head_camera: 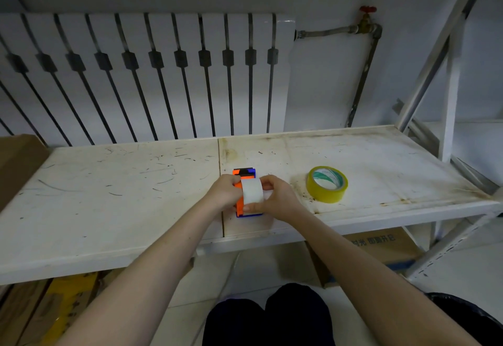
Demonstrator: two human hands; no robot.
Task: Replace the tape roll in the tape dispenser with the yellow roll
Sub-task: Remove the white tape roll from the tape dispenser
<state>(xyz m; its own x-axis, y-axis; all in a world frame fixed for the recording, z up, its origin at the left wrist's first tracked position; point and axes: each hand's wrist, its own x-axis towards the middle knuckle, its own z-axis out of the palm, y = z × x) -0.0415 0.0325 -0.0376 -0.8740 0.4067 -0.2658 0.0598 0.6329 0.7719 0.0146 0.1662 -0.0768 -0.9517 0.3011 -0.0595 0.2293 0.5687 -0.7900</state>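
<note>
— Tape dispenser (239,204): where was it, and what were the hands doing?

— It sat on the scuffed white shelf (109,182), near the front edge at the seam between two panels, orange and blue, with a white roll (252,191) mounted in it. The left hand (224,192) was closed around the dispenser's left side. The right hand (275,198) pinched the white roll, fingers over its top, thumb along its lower edge.

— And the yellow roll (327,184)?

— Lying flat on the same shelf, to the right of the right hand, near but apart from it, untouched.

— Anything in the way?

— Nothing lay between the hands and the yellow roll. The hands hid most of the dispenser's body. Behind the shelf stood a white radiator (147,73), with a pipe and a red-handled valve (367,9) to its right. Cardboard boxes (381,247) sat beneath the shelf.
</note>
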